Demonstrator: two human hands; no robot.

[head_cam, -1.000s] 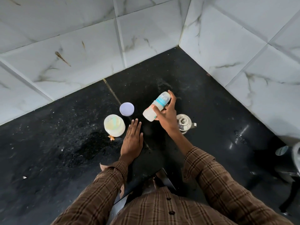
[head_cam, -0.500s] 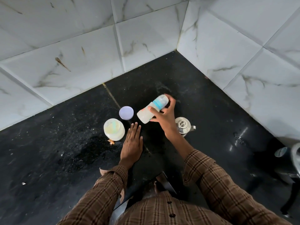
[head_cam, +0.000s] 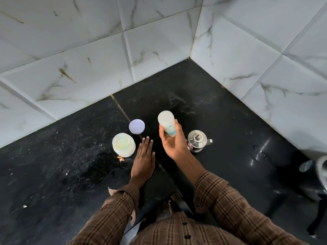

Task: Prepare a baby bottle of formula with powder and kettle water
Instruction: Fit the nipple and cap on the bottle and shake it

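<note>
My right hand [head_cam: 174, 144] grips a baby bottle [head_cam: 167, 123] filled with milky white liquid, held above the black counter [head_cam: 62, 174] with its base turned up toward me. The teal collar end sits inside my palm. My left hand [head_cam: 144, 160] rests flat on the counter, fingers straight, just right of an open jar of pale powder [head_cam: 123, 145]. The jar's round lilac lid [head_cam: 136, 126] lies behind it. A small steel kettle [head_cam: 197, 141] with a lid knob stands right of my right hand.
White marble-look tiled walls [head_cam: 159, 50] meet in a corner behind the counter. A dark appliance with a metal part [head_cam: 316, 175] sits at the far right edge. A small orange scrap [head_cam: 121, 158] lies by the jar. White specks dot the counter.
My right hand has swung the bottle from lying tilted with its base to the left to pointing base-up toward me. The left hand has stayed flat on the counter.
</note>
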